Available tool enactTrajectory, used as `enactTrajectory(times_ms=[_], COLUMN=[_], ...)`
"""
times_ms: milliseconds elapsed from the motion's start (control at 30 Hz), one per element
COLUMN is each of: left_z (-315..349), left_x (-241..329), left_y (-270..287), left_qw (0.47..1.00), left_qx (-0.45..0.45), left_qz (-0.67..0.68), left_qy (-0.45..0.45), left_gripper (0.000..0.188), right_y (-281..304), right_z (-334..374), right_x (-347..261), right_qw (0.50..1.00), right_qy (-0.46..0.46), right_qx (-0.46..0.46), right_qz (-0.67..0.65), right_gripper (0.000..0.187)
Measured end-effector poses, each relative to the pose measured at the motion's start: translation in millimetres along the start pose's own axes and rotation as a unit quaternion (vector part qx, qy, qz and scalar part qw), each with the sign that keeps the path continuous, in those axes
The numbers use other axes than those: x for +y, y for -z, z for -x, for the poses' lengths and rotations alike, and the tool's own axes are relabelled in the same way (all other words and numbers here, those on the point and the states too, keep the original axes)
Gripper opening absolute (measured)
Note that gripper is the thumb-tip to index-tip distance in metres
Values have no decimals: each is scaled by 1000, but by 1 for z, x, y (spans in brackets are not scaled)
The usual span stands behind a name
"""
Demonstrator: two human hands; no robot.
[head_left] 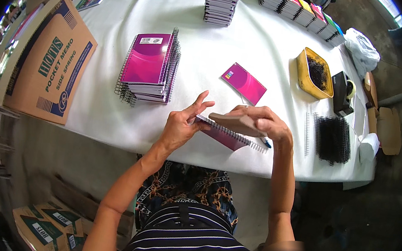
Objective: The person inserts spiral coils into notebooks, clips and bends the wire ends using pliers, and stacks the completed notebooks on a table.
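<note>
Near the front edge of the table, a small spiral notebook point(224, 137) with a magenta cover is between my hands. A coil runs along its edge, and its loose end sticks out past the right corner. My left hand point(184, 123) pinches the notebook's left end, with some fingers raised. My right hand point(270, 124) is closed on its grey-brown backing board point(238, 123), which is tilted up. Just below the right hand lies a blue-tipped pen point(266, 143), partly hidden. Beyond the hands, a magenta cover point(244, 83) lies flat on the white tablecloth.
A stack of magenta spiral notebooks point(146, 66) stands at left, beside a cardboard box point(53, 61). More stacks point(220, 5) are at the back. On the right are a yellow tub point(323, 93) of black coils, a tape dispenser point(342, 96) and a pile of black coils point(333, 139).
</note>
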State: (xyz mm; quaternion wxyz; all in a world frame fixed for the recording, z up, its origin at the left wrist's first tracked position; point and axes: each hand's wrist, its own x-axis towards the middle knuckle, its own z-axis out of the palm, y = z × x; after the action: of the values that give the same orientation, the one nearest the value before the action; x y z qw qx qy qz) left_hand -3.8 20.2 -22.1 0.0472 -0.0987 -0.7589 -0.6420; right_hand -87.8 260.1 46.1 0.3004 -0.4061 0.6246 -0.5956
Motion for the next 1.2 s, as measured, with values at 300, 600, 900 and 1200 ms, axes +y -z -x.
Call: enactTrajectory(times_ms=[300, 600, 900, 1200], left_z=[-5, -20, -11, 2], left_x=[4, 7, 17, 10], left_y=[10, 23, 19, 3], left_qw=[997, 962, 979, 981], left_qx=[-71, -219, -181, 27], left_qz=[7, 155, 27, -168], left_qy=[24, 48, 88, -94], left_gripper=[84, 64, 60, 51], right_y=[-10, 43, -54, -87], right_z=[-10, 93, 78, 52], right_x=[-15, -5, 54, 27], right_qw=[966, 709, 700, 711], right_qy=[-160, -228, -181, -176], right_qx=[30, 277, 302, 497], right_qz=[200, 607, 621, 464], right_gripper=[61, 45, 58, 27])
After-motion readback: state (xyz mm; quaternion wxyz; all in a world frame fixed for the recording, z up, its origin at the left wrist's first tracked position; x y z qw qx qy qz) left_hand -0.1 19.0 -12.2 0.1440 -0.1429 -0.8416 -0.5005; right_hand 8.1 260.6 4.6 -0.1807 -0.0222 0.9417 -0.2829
